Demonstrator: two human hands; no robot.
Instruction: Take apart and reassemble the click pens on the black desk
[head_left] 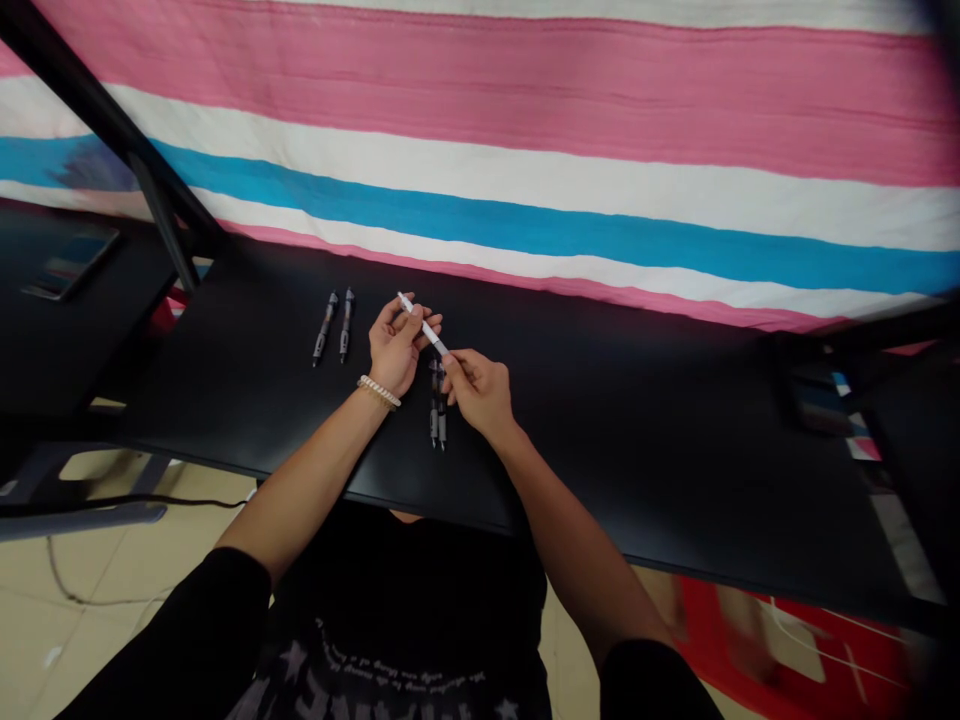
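A slim white pen (426,326) is held slantwise above the black table by both of my hands. My left hand (396,345) grips its upper part with the thumb on top, the other fingers behind it. My right hand (478,388) pinches the lower end between thumb and fingers. Partly beneath my right hand lie two dark pens with grey grips, a left one (433,410) and a right one (442,420); their upper ends are partly hidden. Left of my left hand, two more dark pens, one (325,328) and another (346,325), lie side by side.
The black table (637,430) runs across the view, with a striped pink, white and blue cloth (525,180) hanging behind it. A phone-like object (73,262) lies on a surface at far left. A red plastic stool (720,650) stands below right.
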